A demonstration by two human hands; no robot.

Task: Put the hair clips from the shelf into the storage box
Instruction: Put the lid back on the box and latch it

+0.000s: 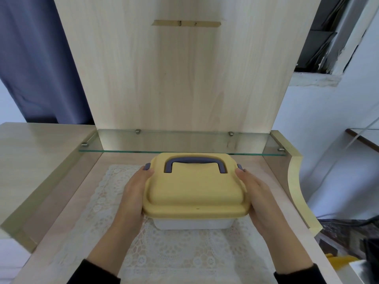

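Both hands [133,193] flat against storage box [194,191] sides

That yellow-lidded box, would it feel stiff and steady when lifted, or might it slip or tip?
The storage box looks like rigid moulded plastic, so probably stiff. Its smooth lid could be slippery, which may be why the left hand and right hand press on opposite sides. Broad and low, it seems unlikely to tip on the lace mat.

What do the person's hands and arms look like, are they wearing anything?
Both hands are bare: no gloves, rings or watch visible. The left hand and right hand come out of dark, black-looking long sleeves that end near the wrists.
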